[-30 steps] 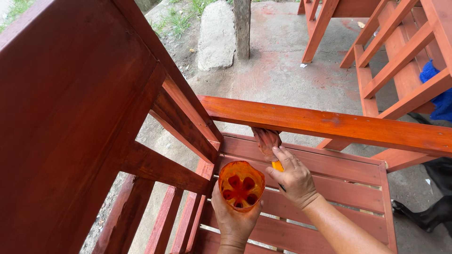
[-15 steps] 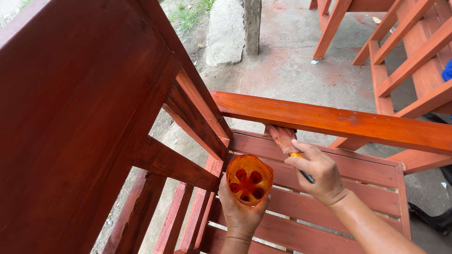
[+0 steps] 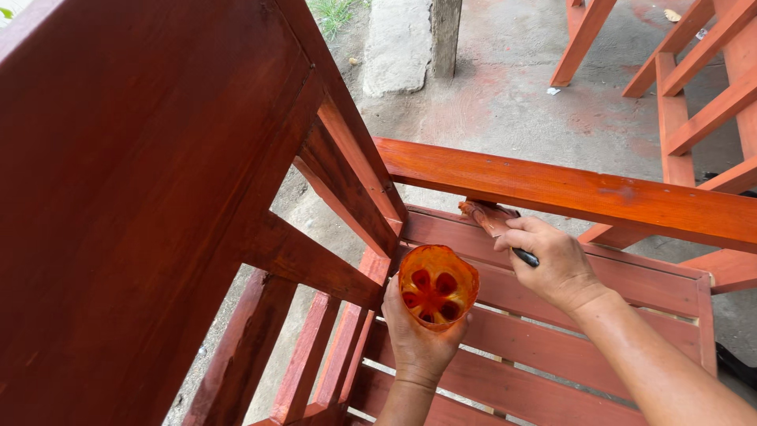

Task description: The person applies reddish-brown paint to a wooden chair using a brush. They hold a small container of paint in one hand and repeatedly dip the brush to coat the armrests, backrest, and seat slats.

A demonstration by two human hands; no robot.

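Paintbrush (image 3: 490,218) with a stain-soaked head, held in the right hand (image 3: 552,264), is pressed under the long orange-red rail (image 3: 568,191) that crosses the scene from centre to right. The right hand is closed around the brush's dark handle, knuckles up, with the forearm coming in from the near right corner. The brush head points far-left and touches the far slat of the bench seat (image 3: 631,284) where it meets the rail.

The left hand (image 3: 422,335) rises from the near edge, fingers wrapped around an orange translucent cup (image 3: 438,285) cut from a bottle bottom, held upright with its opening facing up. Dark red stain sits in its lobed base. The cup is just left of the brush and near it, not touching.

A large dark red-brown wooden panel (image 3: 134,197) fills the whole left side, with slanted braces (image 3: 347,181) running down to the seat slats. The rail hangs over the brush head and partly hides it. Beyond lie a grey concrete floor (image 3: 505,102), a post (image 3: 445,35) and another red slatted frame (image 3: 694,87) at far right.

Compared with half a second ago, both hands keep their grips, the cup has hardly shifted, and the orange ferrule seen on the brush then is now covered by the fingers.
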